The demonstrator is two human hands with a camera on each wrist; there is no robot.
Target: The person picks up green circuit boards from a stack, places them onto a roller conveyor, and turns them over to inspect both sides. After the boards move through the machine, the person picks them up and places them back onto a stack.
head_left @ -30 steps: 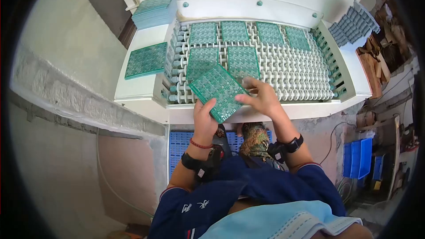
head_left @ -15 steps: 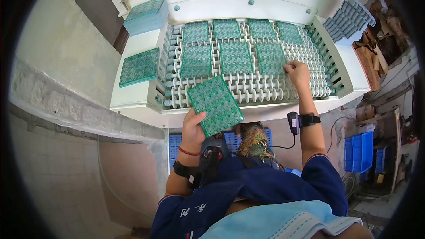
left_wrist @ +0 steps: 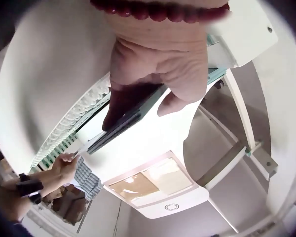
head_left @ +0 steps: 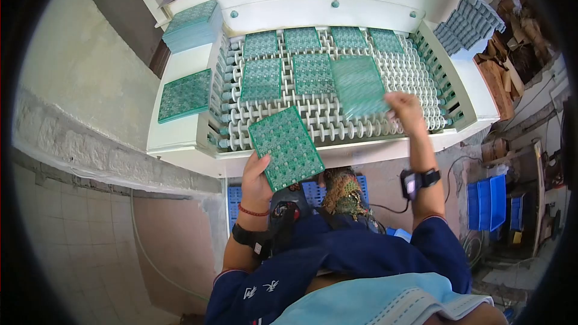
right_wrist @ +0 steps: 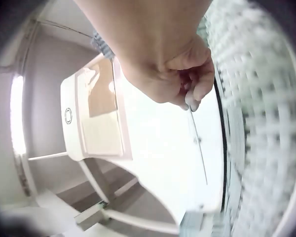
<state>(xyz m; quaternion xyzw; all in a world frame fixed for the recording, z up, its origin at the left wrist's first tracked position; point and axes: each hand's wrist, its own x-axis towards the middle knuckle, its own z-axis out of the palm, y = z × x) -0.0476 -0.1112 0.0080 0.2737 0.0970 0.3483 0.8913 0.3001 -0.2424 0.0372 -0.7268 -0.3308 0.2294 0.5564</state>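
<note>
My left hand (head_left: 257, 176) grips a small stack of green circuit boards (head_left: 286, 147) by its near left corner, in front of the machine. Seen edge-on in the left wrist view, the stack (left_wrist: 123, 126) lies between the thumb and the fingers. My right hand (head_left: 404, 108) pinches a single circuit board (head_left: 359, 87) by its right edge, over the white rollers. That board is blurred, and in the right wrist view its thin edge (right_wrist: 199, 148) runs out from the fingertips. Beside it on the rollers lies another circuit board (head_left: 313, 74).
White wheel rollers (head_left: 415, 93) fill the machine bed, with several boards in two rows. A tall board stack (head_left: 192, 27) and a lower stack (head_left: 185, 95) sit on the left ledge. Grey ridged pieces (head_left: 471, 24) stand at the right. Blue bins (head_left: 486, 203) are on the floor.
My right hand left the stack with one board and took it right, over the rollers. Since half a second ago that board has shifted toward the front edge. The left hand keeps the stack.
</note>
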